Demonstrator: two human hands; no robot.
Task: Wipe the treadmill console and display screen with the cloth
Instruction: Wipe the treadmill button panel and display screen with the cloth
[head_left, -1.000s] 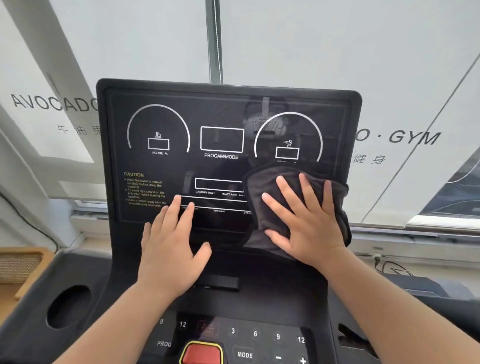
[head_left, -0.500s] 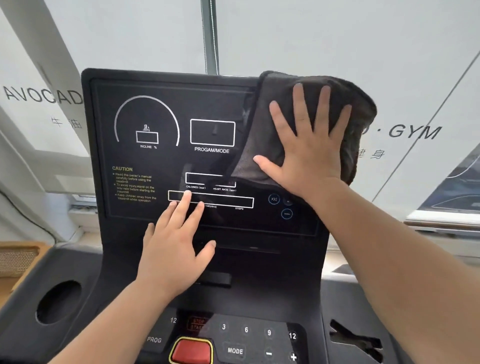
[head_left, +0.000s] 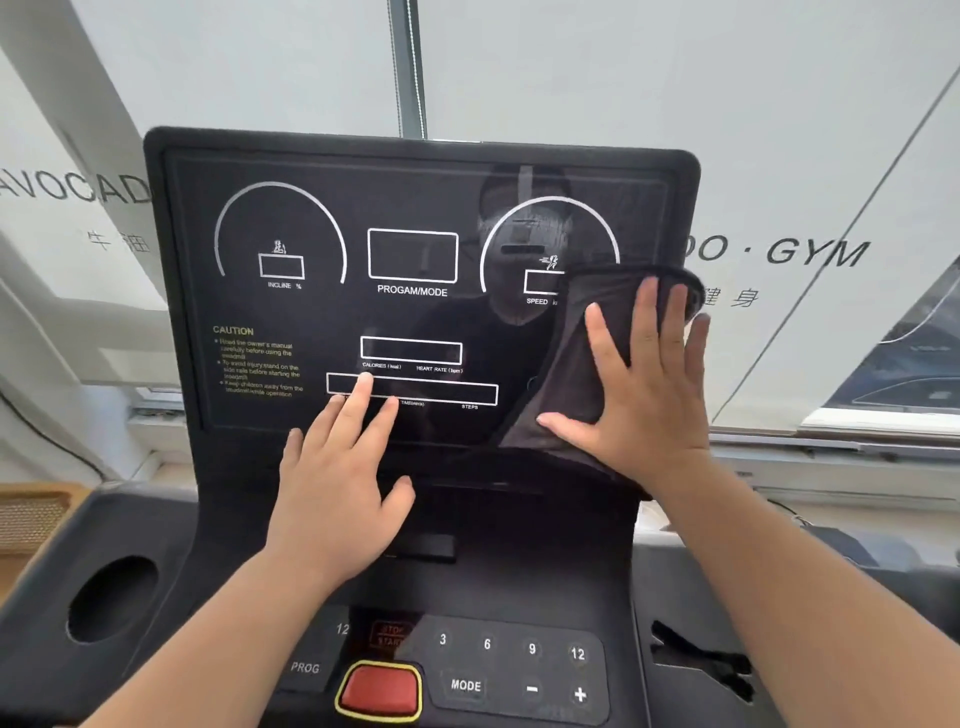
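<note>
Your right hand (head_left: 644, 400): grip apart, fingers straight and spread, pressing dark cloth (head_left: 563, 364) flat on display screen (head_left: 415, 317), lower right, beside "SPEED". Your left hand (head_left: 337, 483): grip apart, fingertips on screen's bottom edge. Readable: "INCLINE %", "PROGAM/MODE", "CAUTION", "HEART RATE", "STEPS". Console (head_left: 498, 582) keys: "MODE", "PROG".

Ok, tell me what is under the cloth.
The cloth lies against the lower right of the display screen, pressed there by the right hand. The speed box and its label run under its edge; whatever is printed further beneath is covered.
</note>
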